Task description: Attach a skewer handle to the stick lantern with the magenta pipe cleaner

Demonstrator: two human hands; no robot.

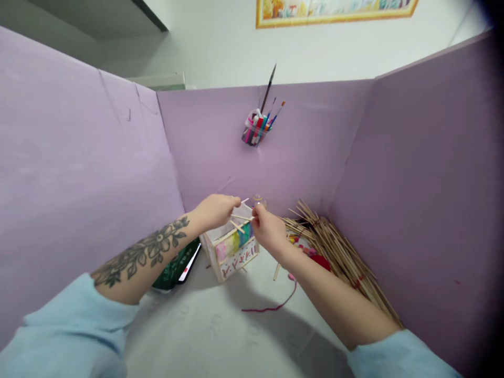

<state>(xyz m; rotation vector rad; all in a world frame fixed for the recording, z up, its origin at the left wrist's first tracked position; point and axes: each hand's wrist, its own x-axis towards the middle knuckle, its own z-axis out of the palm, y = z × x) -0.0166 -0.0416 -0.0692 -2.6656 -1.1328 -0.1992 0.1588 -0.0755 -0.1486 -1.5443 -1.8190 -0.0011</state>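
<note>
My left hand [218,212] is closed in a pinch, with the tip of a thin pale stick [244,200] showing past its fingers. To its right, my right hand [269,229] pinches the end of another thin wooden stick [242,217]. Both hands are just above a small box-like craft model [217,261] framed in wooden strips. Its front has a band of pink, yellow, green and blue paint over a white panel with red marks. A short stick [237,227] slants across its top. My right hand partly hides the model's right side.
A large bundle of thin sticks [346,252] lies at the right, beside a red ball [321,261] and dark pink yarn [271,310]. A dark green item [173,270] and a phone-like device [191,262] lie left. A pen cup [254,131] hangs on the purple back panel [208,136].
</note>
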